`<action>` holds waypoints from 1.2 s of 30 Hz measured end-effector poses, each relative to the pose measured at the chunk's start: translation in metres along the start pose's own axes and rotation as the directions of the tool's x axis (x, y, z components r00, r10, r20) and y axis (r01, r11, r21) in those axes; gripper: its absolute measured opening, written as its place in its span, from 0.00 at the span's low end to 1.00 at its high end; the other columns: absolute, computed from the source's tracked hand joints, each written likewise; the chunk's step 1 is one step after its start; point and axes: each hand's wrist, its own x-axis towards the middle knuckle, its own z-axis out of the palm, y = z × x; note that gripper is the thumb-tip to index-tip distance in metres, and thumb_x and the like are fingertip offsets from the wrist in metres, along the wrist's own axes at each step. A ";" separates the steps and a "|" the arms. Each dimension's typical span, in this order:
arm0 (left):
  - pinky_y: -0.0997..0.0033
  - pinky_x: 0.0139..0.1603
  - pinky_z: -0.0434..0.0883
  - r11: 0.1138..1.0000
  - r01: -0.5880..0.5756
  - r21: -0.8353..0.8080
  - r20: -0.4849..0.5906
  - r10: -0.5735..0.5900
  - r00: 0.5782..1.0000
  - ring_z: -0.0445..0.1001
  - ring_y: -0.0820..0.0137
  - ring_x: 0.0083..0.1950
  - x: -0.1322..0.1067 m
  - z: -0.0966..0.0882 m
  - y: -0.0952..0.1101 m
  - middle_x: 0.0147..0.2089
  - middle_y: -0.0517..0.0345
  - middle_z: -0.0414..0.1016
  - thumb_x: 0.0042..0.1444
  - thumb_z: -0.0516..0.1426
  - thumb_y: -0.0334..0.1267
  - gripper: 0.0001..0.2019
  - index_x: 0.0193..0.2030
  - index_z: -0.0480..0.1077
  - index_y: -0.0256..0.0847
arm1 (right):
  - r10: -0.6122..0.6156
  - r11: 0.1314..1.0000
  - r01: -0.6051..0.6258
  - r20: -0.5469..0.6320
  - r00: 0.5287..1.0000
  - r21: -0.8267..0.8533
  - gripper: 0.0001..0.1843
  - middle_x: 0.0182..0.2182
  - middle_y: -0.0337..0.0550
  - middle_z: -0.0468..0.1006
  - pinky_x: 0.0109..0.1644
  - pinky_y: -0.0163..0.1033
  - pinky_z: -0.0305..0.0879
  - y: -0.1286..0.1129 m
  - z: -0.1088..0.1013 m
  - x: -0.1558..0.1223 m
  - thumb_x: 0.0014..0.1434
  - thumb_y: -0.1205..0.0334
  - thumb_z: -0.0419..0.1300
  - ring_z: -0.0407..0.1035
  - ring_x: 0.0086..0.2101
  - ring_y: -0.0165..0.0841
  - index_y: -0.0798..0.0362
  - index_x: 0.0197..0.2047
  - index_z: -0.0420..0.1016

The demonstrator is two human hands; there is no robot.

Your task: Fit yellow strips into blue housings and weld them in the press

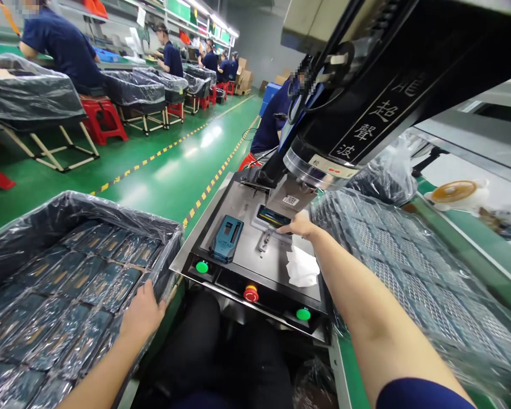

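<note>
My right hand (pixel 301 225) reaches under the press head (pixel 293 196), its fingers at the near right end of a dark teal housing (pixel 273 217) seated in the metal fixture. Some of those fingers are hidden behind the housing and head. To the left on the machine's plate lies another teal plastic housing (pixel 227 238), with a slot and a window. My left hand (pixel 142 309) is at the right side of a plastic-lined bin (pixel 175 241), its fingers curled down among teal parts in clear film (pixel 121 287). What those fingers grip is hidden.
The machine's front panel has two green buttons (pixel 202 267) and a red emergency stop (pixel 251 293). White paper (pixel 302 267) lies on the plate's right. Film-covered trays of parts (pixel 392 255) stand at right. Co-workers (pixel 63 45) sit along a bench beyond the green aisle (pixel 166 170).
</note>
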 end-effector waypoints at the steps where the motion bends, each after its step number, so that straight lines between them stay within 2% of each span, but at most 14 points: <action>1: 0.48 0.49 0.70 1.000 0.003 -0.002 -0.002 -0.003 1.000 0.72 0.45 0.55 0.000 0.000 0.000 0.60 0.32 0.65 0.62 0.45 0.46 0.31 0.67 0.52 0.28 | -0.020 0.999 0.020 0.000 1.000 0.028 0.28 0.42 0.51 0.82 0.51 0.39 0.73 0.002 0.002 0.000 0.40 0.63 0.74 0.75 0.45 0.40 0.58 0.46 0.78; 4: 0.48 0.51 0.69 1.000 0.002 -0.002 -0.005 -0.002 1.000 0.71 0.45 0.56 0.000 0.000 0.001 0.59 0.32 0.66 0.62 0.45 0.47 0.31 0.67 0.52 0.29 | -0.061 0.995 0.062 -0.017 0.998 0.080 0.31 0.47 0.51 0.81 0.57 0.42 0.70 0.007 0.007 -0.001 0.45 0.52 0.73 0.74 0.49 0.39 0.56 0.51 0.76; 6: 0.48 0.51 0.69 1.000 -0.001 0.001 0.002 0.001 1.000 0.71 0.45 0.57 0.000 0.000 0.001 0.59 0.32 0.66 0.62 0.44 0.47 0.31 0.67 0.52 0.29 | -0.070 0.994 0.073 -0.042 0.997 0.079 0.32 0.47 0.51 0.81 0.58 0.43 0.69 0.010 0.010 0.000 0.45 0.49 0.72 0.75 0.48 0.39 0.56 0.51 0.75; 11: 0.50 0.51 0.69 1.000 0.002 0.014 0.000 -0.002 1.000 0.71 0.46 0.57 0.000 -0.001 0.001 0.61 0.31 0.64 0.63 0.43 0.47 0.31 0.67 0.51 0.27 | -0.072 0.997 0.072 -0.093 0.993 -0.002 0.33 0.45 0.54 0.81 0.57 0.47 0.70 0.009 0.014 0.003 0.44 0.53 0.73 0.76 0.46 0.42 0.58 0.53 0.75; 16: 0.49 0.50 0.69 1.000 0.004 0.029 0.004 -0.004 1.000 0.71 0.45 0.56 0.001 -0.001 0.002 0.60 0.31 0.65 0.62 0.44 0.46 0.31 0.67 0.51 0.26 | -0.116 0.984 0.098 -0.117 0.986 -0.152 0.27 0.46 0.52 0.81 0.57 0.47 0.69 0.008 0.015 0.001 0.48 0.58 0.71 0.75 0.47 0.44 0.55 0.52 0.76; 19: 0.48 0.49 0.69 1.000 0.005 0.021 -0.002 -0.005 1.000 0.72 0.45 0.55 0.001 0.000 0.002 0.58 0.31 0.66 0.62 0.43 0.46 0.31 0.67 0.51 0.26 | -0.173 0.954 0.119 -0.184 0.968 -0.275 0.25 0.52 0.53 0.77 0.61 0.51 0.63 0.008 0.020 -0.009 0.51 0.56 0.69 0.70 0.54 0.47 0.55 0.52 0.77; 22: 0.47 0.49 0.69 1.000 0.000 0.015 -0.004 0.000 1.000 0.72 0.45 0.54 0.000 0.000 0.002 0.58 0.32 0.66 0.62 0.43 0.46 0.31 0.67 0.51 0.27 | -0.250 0.919 0.144 -0.259 0.933 -0.367 0.23 0.57 0.53 0.72 0.65 0.52 0.56 0.008 0.032 -0.022 0.58 0.53 0.63 0.63 0.60 0.45 0.55 0.55 0.75; 26: 0.48 0.51 0.69 1.000 0.006 0.025 -0.001 -0.006 1.000 0.71 0.45 0.56 0.002 0.002 0.001 0.60 0.32 0.65 0.62 0.43 0.46 0.31 0.67 0.51 0.27 | -0.285 0.890 0.138 -0.294 0.912 -0.435 0.18 0.55 0.52 0.74 0.66 0.50 0.55 0.006 0.050 -0.031 0.63 0.52 0.58 0.64 0.58 0.43 0.53 0.49 0.80; 30: 0.48 0.51 0.69 0.999 0.003 0.040 -0.007 -0.003 1.000 0.71 0.45 0.55 0.005 0.008 -0.002 0.59 0.33 0.65 0.62 0.43 0.46 0.31 0.67 0.50 0.27 | -0.250 0.878 0.094 -0.283 0.926 -0.469 0.17 0.56 0.51 0.74 0.64 0.52 0.55 -0.001 0.057 -0.029 0.66 0.54 0.54 0.62 0.59 0.44 0.51 0.44 0.82; 34: 0.48 0.51 0.69 0.999 -0.012 0.050 -0.025 0.013 1.000 0.72 0.45 0.54 0.009 0.014 -0.006 0.59 0.33 0.65 0.62 0.43 0.47 0.32 0.67 0.49 0.27 | -0.212 0.879 0.052 -0.289 0.934 -0.475 0.19 0.60 0.54 0.70 0.64 0.57 0.54 -0.012 0.059 -0.037 0.62 0.50 0.60 0.59 0.62 0.48 0.51 0.51 0.80; 36: 0.49 0.53 0.69 0.999 -0.020 0.049 -0.040 0.022 0.999 0.72 0.45 0.55 0.012 0.016 -0.008 0.60 0.32 0.64 0.62 0.43 0.48 0.32 0.68 0.50 0.26 | -0.231 0.883 0.050 -0.341 0.911 -0.466 0.23 0.62 0.56 0.68 0.65 0.58 0.53 -0.019 0.065 -0.052 0.61 0.51 0.61 0.56 0.63 0.49 0.53 0.56 0.76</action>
